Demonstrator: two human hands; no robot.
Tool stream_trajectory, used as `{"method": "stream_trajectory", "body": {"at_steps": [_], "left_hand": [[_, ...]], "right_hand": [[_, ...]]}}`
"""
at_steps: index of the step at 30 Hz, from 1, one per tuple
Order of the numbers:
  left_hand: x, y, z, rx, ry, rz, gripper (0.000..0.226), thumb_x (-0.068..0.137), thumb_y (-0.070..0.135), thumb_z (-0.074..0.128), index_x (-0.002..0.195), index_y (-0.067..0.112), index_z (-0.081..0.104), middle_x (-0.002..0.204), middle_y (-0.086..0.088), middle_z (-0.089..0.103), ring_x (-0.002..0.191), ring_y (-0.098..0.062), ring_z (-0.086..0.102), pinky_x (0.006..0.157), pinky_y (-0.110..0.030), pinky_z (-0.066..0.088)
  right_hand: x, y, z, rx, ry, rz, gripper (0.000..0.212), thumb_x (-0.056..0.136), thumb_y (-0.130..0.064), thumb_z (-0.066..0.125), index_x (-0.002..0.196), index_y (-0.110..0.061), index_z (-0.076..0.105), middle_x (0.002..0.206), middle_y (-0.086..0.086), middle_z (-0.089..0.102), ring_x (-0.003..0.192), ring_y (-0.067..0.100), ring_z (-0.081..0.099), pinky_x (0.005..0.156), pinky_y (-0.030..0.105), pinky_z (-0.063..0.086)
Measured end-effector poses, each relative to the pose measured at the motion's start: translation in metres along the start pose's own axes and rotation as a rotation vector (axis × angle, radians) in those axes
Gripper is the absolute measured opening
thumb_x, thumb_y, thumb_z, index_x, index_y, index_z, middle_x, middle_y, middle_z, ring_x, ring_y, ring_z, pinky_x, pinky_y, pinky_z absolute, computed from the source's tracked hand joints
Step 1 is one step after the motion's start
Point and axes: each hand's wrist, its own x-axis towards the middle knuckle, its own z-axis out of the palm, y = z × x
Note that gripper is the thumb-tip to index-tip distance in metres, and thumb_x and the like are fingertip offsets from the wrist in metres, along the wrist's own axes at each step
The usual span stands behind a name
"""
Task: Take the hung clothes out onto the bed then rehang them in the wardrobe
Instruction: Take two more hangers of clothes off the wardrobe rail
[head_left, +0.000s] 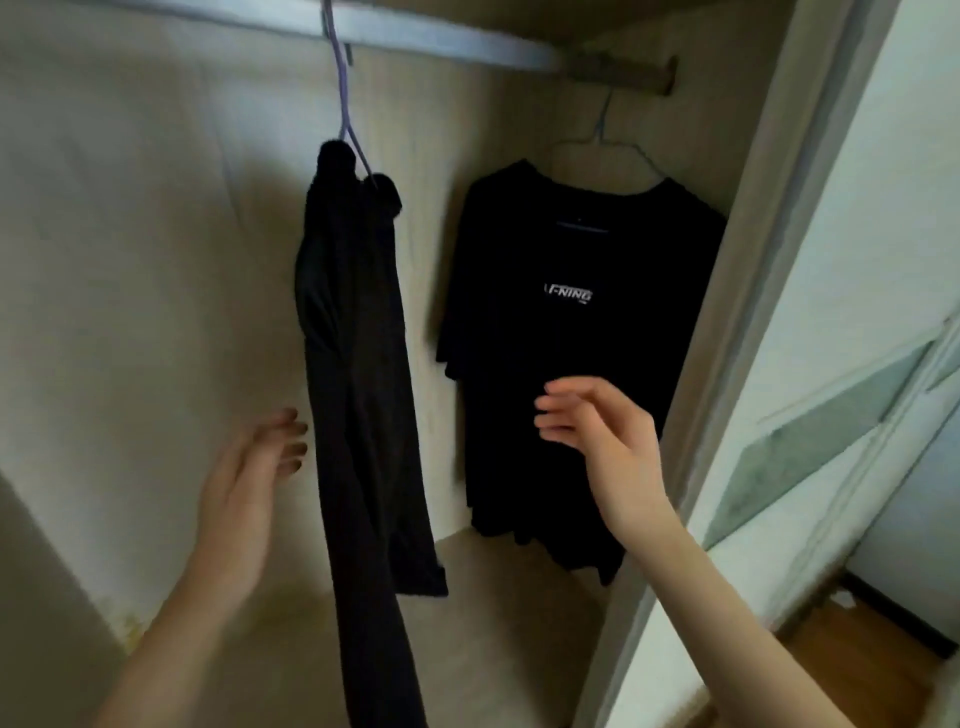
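Inside the wardrobe a long dark garment (358, 374) hangs edge-on from a purple hanger (344, 98) hooked on the grey rail (447, 44). To its right a black T-shirt (571, 343) with white lettering hangs facing me on a blue wire hanger (602, 130). My left hand (249, 478) is open, fingers spread, just left of the dark garment and not holding it. My right hand (597, 426) is open in front of the T-shirt's lower half, fingers loosely curled, holding nothing.
The beige back wall (156, 234) and the wardrobe floor (498, 597) enclose the space. The pale door frame (753, 312) stands close on the right, with wooden room floor (852, 660) beyond it. The bed is out of view.
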Motion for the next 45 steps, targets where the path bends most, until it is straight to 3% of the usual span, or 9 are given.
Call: {"method": "stream_trajectory", "body": {"at_steps": [5,10,14,18,24,29,34,41,45], "left_hand": [[0.112,0.095,0.035,-0.208,0.059,0.049,0.031,0.104,0.024,0.031,0.106,0.015,0.060,0.093,0.005,0.061,0.066,0.007,0.063,0.062,-0.009,0.048],[0.178,0.156,0.056,-0.187,-0.105,0.022,0.040,0.100,0.040,0.034,0.109,0.011,0.060,0.097,-0.002,0.066,0.078,-0.011,0.061,0.064,-0.020,0.045],[0.198,0.177,0.070,-0.020,-0.204,0.011,0.028,0.092,0.030,0.053,0.091,0.005,0.065,0.080,-0.002,0.074,0.075,-0.018,0.067,0.071,-0.025,0.053],[0.198,0.179,0.075,-0.034,-0.273,-0.057,0.029,0.093,0.010,0.054,0.108,-0.013,0.062,0.065,-0.005,0.073,0.049,-0.010,0.067,0.045,-0.016,0.051],[0.195,0.177,0.082,-0.250,-0.238,-0.087,0.020,0.094,-0.001,0.050,0.076,-0.001,0.060,0.046,0.000,0.063,0.043,-0.008,0.064,0.050,-0.018,0.055],[0.197,0.176,0.082,-0.246,-0.244,-0.100,0.023,0.095,0.002,0.049,0.075,0.001,0.060,0.044,0.001,0.061,0.049,-0.014,0.062,0.053,-0.023,0.055],[0.211,0.168,0.083,-0.113,-0.160,-0.027,0.023,0.090,0.007,0.055,0.070,-0.001,0.064,0.039,0.001,0.056,0.058,-0.024,0.056,0.072,-0.028,0.049],[0.223,0.167,0.077,-0.033,-0.154,0.104,0.031,0.090,0.005,0.056,0.058,0.003,0.057,0.036,0.004,0.053,0.040,-0.006,0.057,0.051,-0.011,0.047],[0.222,0.177,0.070,-0.092,-0.183,0.189,0.027,0.090,-0.001,0.055,0.064,0.005,0.059,0.034,0.003,0.051,0.036,-0.004,0.053,0.052,-0.013,0.049]], "right_hand": [[0.154,-0.058,0.023,-0.229,0.247,-0.231,0.026,0.091,-0.015,0.052,0.113,-0.008,0.063,0.105,0.007,0.068,0.097,0.021,0.065,0.086,0.033,0.052],[0.266,-0.084,0.012,-0.564,0.470,-0.132,0.039,0.094,-0.020,0.051,0.130,-0.005,0.048,0.132,0.018,0.050,0.120,0.034,0.050,0.098,0.037,0.044],[0.304,-0.073,-0.005,-0.890,0.389,0.007,0.040,0.094,-0.025,0.049,0.125,0.000,0.049,0.133,0.023,0.050,0.121,0.039,0.050,0.095,0.040,0.043],[0.317,-0.059,-0.030,-1.126,0.157,0.031,0.037,0.097,-0.029,0.042,0.121,-0.003,0.054,0.128,0.022,0.057,0.112,0.038,0.056,0.090,0.035,0.046],[0.333,-0.053,-0.038,-1.265,0.298,-0.030,0.052,0.094,-0.031,0.049,0.136,0.000,0.039,0.136,0.024,0.044,0.123,0.039,0.045,0.101,0.040,0.038],[0.337,-0.050,-0.039,-1.052,0.217,0.021,0.038,0.098,-0.023,0.044,0.124,0.004,0.047,0.128,0.028,0.052,0.115,0.042,0.053,0.090,0.036,0.043],[0.331,-0.065,-0.010,-0.705,0.243,-0.083,0.028,0.097,-0.013,0.048,0.087,0.007,0.065,0.080,0.021,0.060,0.083,0.029,0.059,0.058,0.031,0.034],[0.325,-0.105,0.008,-0.370,0.151,0.024,0.029,0.099,-0.018,0.048,0.073,-0.020,0.061,0.062,0.003,0.048,0.057,0.016,0.044,0.051,0.028,0.029],[0.300,-0.112,0.020,-0.269,0.157,0.038,0.032,0.099,-0.022,0.051,0.069,-0.018,0.063,0.044,-0.003,0.048,0.038,0.009,0.042,0.046,0.025,0.032]]}}
